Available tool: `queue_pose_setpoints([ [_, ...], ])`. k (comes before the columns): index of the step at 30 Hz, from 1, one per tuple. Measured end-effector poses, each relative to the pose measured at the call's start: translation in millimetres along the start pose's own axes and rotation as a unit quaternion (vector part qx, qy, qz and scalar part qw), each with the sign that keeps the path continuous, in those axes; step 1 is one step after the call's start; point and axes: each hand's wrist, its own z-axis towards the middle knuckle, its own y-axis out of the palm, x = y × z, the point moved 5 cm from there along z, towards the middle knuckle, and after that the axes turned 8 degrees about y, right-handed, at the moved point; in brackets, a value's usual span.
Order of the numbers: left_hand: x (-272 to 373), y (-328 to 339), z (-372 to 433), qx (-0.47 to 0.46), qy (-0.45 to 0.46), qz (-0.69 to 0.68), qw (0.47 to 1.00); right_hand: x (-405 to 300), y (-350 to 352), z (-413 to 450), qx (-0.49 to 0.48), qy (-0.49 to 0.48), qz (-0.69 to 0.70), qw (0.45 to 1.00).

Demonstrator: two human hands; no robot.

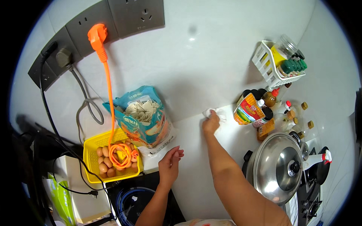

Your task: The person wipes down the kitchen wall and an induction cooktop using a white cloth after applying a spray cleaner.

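With my right hand (211,123) I press a crumpled white cloth or tissue (222,115) against the back of the white countertop (191,169), where it meets the wall. My left hand (170,163) hovers over the counter with loosely bent fingers and nothing in it. Close beyond that hand stands an opened teal plastic bag (141,121), its top showing a stack of pale, folded sheets or strips. To the left, a yellow plastic basket (90,158) holds several brown eggs (107,162), with a coiled orange cord (120,165) lying on them.
A lidded steel wok (271,166) stands at the right, near a spray bottle (315,161). Behind it cluster seasoning bottles and a sauce pouch (250,108), below a white wall basket (267,67). An orange plug (98,35) and other cords hang from wall sockets. A black induction cooktop (133,203) lies front left.
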Motion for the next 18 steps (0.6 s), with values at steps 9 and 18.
queue_pose_setpoints([
  [9,16.0,20.9,51.9,-0.011,0.183,0.176,0.967,-38.7,17.0,-66.8,-0.166,0.036,0.289,0.942],
  [18,14.3,2.6,55.1,0.019,0.150,0.140,0.979,-55.5,31.0,-20.2,0.035,0.005,0.233,0.972],
])
